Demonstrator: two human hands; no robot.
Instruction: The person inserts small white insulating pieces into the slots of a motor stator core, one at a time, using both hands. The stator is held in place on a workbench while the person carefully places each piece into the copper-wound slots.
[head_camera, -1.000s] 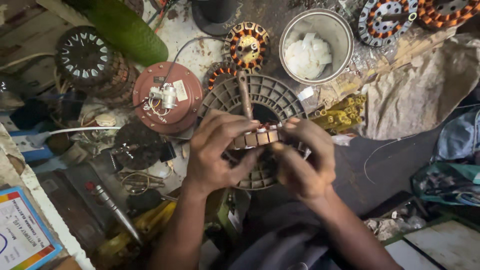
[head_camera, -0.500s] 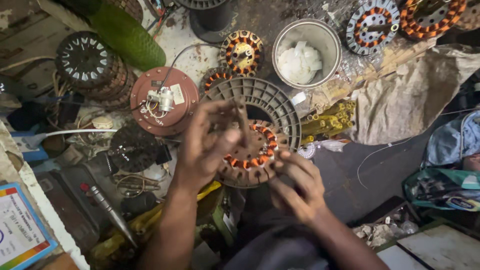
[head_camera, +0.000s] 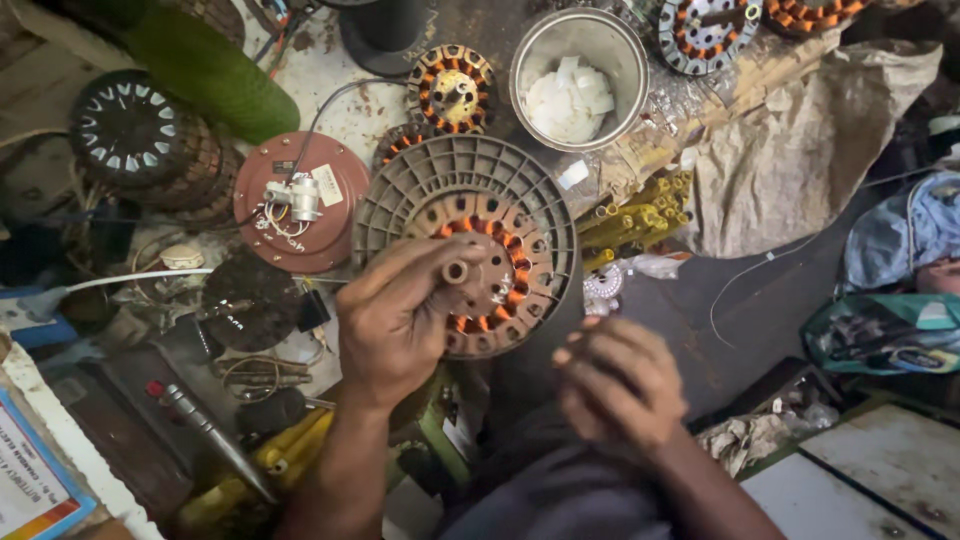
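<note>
The left hand (head_camera: 400, 320) holds a round fan motor part (head_camera: 490, 275) with orange copper coils in a ring. Its fingers are curled around the edge of the part, and the thumb sits by the short tube in the middle. The part rests on top of a grey round cover (head_camera: 460, 200) with slots, in the middle of the messy work table. The right hand (head_camera: 615, 380) is lower down, just beside the part and not touching it. Its fingers are bent in loosely, and I cannot tell if it holds anything. A steel bowl (head_camera: 580, 75) with white bits stands farther back. A red round plate (head_camera: 300, 205) with wires lies to the left.
</note>
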